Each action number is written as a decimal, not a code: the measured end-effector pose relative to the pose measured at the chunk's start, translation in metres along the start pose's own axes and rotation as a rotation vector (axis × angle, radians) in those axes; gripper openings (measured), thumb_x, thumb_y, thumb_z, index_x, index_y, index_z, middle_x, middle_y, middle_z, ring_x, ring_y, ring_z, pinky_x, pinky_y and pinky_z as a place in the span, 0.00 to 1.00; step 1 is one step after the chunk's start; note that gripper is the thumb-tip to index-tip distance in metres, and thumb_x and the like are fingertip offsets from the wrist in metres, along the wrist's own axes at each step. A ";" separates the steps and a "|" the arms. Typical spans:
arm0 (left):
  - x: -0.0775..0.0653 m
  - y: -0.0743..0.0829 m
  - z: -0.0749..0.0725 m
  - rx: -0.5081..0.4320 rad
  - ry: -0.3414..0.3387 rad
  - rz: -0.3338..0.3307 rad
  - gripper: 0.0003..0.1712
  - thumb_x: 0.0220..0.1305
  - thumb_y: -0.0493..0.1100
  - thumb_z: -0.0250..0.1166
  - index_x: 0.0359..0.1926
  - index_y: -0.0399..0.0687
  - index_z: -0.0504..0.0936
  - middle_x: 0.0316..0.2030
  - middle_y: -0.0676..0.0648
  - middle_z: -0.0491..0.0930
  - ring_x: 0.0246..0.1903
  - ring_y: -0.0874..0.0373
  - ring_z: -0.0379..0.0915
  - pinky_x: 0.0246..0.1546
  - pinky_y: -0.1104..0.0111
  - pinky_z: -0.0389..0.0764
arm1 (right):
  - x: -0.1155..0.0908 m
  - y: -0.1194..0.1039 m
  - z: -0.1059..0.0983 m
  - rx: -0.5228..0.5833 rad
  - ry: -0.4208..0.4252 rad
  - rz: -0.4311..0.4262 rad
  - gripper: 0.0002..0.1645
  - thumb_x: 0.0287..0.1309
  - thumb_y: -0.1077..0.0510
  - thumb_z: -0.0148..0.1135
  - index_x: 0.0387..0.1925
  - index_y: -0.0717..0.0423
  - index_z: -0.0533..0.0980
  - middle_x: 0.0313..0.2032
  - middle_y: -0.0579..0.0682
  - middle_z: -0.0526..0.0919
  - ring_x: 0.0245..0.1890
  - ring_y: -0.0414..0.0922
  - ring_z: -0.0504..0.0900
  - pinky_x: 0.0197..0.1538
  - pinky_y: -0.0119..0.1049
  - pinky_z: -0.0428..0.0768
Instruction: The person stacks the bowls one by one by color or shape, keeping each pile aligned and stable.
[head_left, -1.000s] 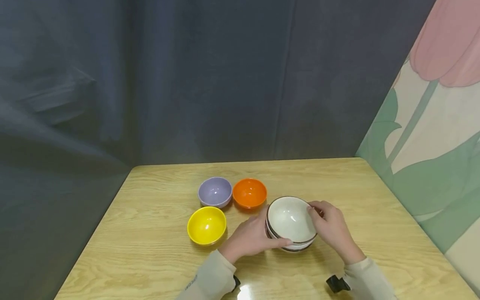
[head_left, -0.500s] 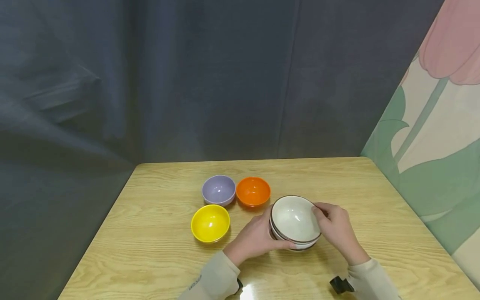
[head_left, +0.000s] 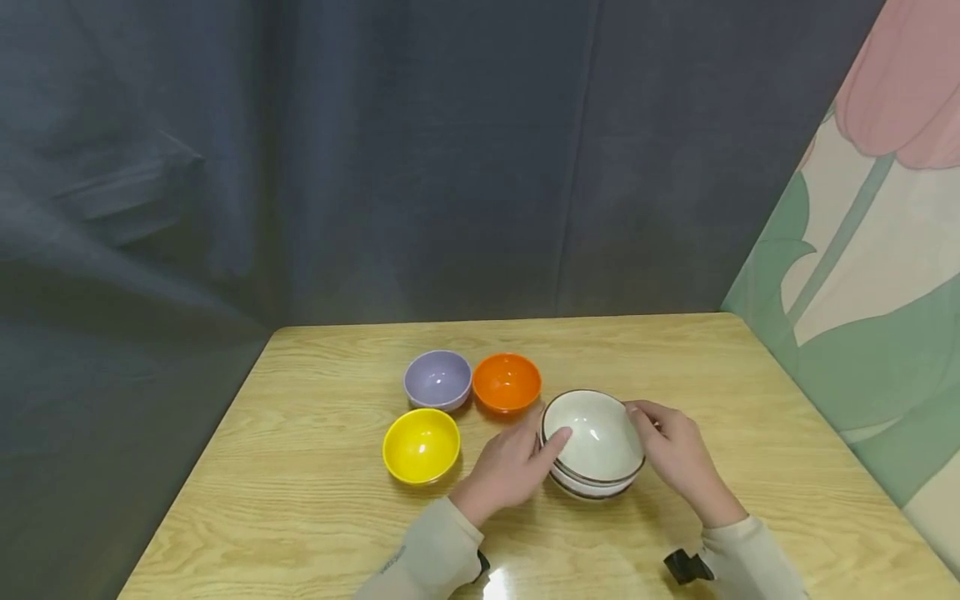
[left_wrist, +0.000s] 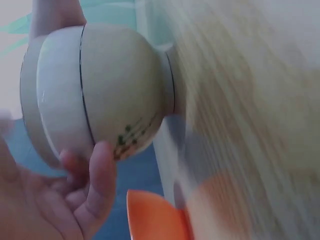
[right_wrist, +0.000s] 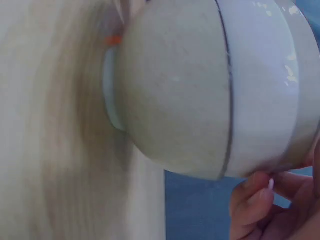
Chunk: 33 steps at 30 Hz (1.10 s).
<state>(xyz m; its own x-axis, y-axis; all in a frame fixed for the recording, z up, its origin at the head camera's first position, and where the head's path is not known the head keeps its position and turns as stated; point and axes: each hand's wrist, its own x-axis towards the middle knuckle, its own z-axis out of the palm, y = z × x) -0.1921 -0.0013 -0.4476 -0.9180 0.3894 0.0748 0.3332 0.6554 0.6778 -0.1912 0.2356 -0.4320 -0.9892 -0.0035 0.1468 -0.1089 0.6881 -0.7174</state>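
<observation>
1. Wood-grain table (head_left: 300, 500) against a dark curtain (head_left: 420, 167); stack of pale bowls (left_wrist: 117, 75) sits right of, and nearer the person than, the orange bowl (head_left: 507, 383);
2. Right hand (head_left: 671, 446) at the stack's right side; its fingers pinch the upper bowl (head_left: 600, 442) at the rim;
3. Left hand (head_left: 506, 467) at the left side; fingers touch the outer wall, thumb spread wide of them;
4. Stack lies between both hands, axis roughly upright; neither hand clearly nearer; whether its foot meets the table cannot be told

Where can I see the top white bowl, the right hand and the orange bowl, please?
Top white bowl (head_left: 592, 437): head view, inside surface.
Right hand (head_left: 671, 443): head view, back of hand.
Orange bowl (head_left: 507, 382): head view, inside surface.
</observation>
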 end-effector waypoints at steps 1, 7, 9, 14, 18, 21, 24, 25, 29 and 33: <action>0.001 0.002 0.001 -0.007 0.013 -0.011 0.43 0.74 0.70 0.39 0.73 0.43 0.63 0.64 0.44 0.74 0.60 0.50 0.74 0.60 0.54 0.75 | 0.000 0.000 0.001 0.006 0.001 -0.001 0.27 0.77 0.51 0.43 0.58 0.68 0.77 0.50 0.65 0.83 0.45 0.54 0.82 0.39 0.37 0.80; 0.006 0.005 0.012 0.002 0.044 -0.082 0.39 0.78 0.65 0.36 0.71 0.39 0.64 0.62 0.41 0.76 0.59 0.48 0.75 0.59 0.54 0.75 | -0.003 0.001 0.006 0.029 0.030 0.015 0.25 0.76 0.55 0.46 0.58 0.70 0.76 0.50 0.66 0.81 0.42 0.52 0.79 0.35 0.34 0.78; 0.006 0.006 0.012 0.000 0.026 -0.109 0.41 0.77 0.67 0.35 0.71 0.41 0.64 0.60 0.41 0.78 0.56 0.49 0.76 0.57 0.54 0.77 | -0.004 0.001 0.007 0.020 0.029 0.025 0.24 0.75 0.54 0.46 0.58 0.69 0.76 0.50 0.64 0.81 0.41 0.51 0.78 0.35 0.35 0.77; 0.003 0.009 0.010 -0.039 -0.043 -0.150 0.46 0.73 0.73 0.34 0.72 0.41 0.62 0.58 0.39 0.79 0.54 0.48 0.78 0.54 0.53 0.77 | -0.008 0.002 0.004 0.012 -0.021 0.059 0.27 0.76 0.49 0.46 0.62 0.65 0.74 0.52 0.62 0.80 0.40 0.49 0.80 0.36 0.37 0.78; 0.001 0.009 0.011 -0.078 -0.057 -0.155 0.47 0.72 0.74 0.35 0.72 0.41 0.61 0.60 0.38 0.78 0.56 0.47 0.77 0.56 0.53 0.76 | -0.013 -0.001 0.003 0.034 -0.062 0.070 0.29 0.76 0.47 0.46 0.64 0.64 0.72 0.53 0.62 0.78 0.34 0.46 0.80 0.33 0.36 0.79; 0.000 0.006 0.010 -0.101 -0.050 -0.158 0.48 0.72 0.74 0.35 0.72 0.40 0.61 0.62 0.37 0.76 0.58 0.46 0.76 0.59 0.52 0.75 | -0.012 -0.005 0.007 0.044 -0.054 0.051 0.26 0.76 0.49 0.48 0.63 0.64 0.73 0.51 0.61 0.78 0.31 0.45 0.77 0.31 0.35 0.78; -0.003 0.004 0.007 -0.115 -0.040 -0.170 0.47 0.73 0.73 0.36 0.72 0.39 0.62 0.62 0.37 0.76 0.59 0.44 0.75 0.60 0.50 0.73 | -0.008 -0.007 0.012 0.050 -0.039 0.034 0.24 0.75 0.52 0.49 0.61 0.63 0.75 0.49 0.60 0.79 0.31 0.45 0.76 0.31 0.34 0.77; -0.003 0.003 0.006 -0.117 -0.037 -0.172 0.46 0.73 0.72 0.37 0.71 0.39 0.62 0.62 0.36 0.76 0.59 0.44 0.74 0.61 0.50 0.73 | -0.007 -0.007 0.014 0.049 -0.035 0.030 0.23 0.75 0.53 0.50 0.61 0.63 0.75 0.49 0.60 0.79 0.32 0.45 0.76 0.31 0.35 0.77; -0.002 0.003 0.007 -0.115 -0.053 -0.161 0.45 0.74 0.70 0.37 0.71 0.37 0.62 0.61 0.35 0.76 0.59 0.45 0.75 0.60 0.51 0.74 | -0.008 -0.003 0.015 0.037 -0.022 0.044 0.22 0.74 0.56 0.49 0.62 0.62 0.75 0.49 0.60 0.79 0.33 0.45 0.78 0.33 0.35 0.77; 0.004 0.007 0.009 -0.121 -0.087 -0.150 0.46 0.75 0.70 0.37 0.73 0.36 0.59 0.63 0.36 0.75 0.61 0.46 0.74 0.62 0.53 0.73 | -0.010 0.000 0.011 0.011 0.002 0.063 0.23 0.74 0.57 0.48 0.63 0.64 0.73 0.50 0.61 0.79 0.35 0.46 0.78 0.33 0.36 0.76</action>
<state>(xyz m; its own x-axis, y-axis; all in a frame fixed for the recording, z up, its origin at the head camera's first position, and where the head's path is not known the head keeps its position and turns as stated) -0.1914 0.0104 -0.4495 -0.9317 0.3510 -0.0930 0.1614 0.6297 0.7599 -0.1823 0.2277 -0.4408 -0.9939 0.0416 0.1023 -0.0471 0.6785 -0.7331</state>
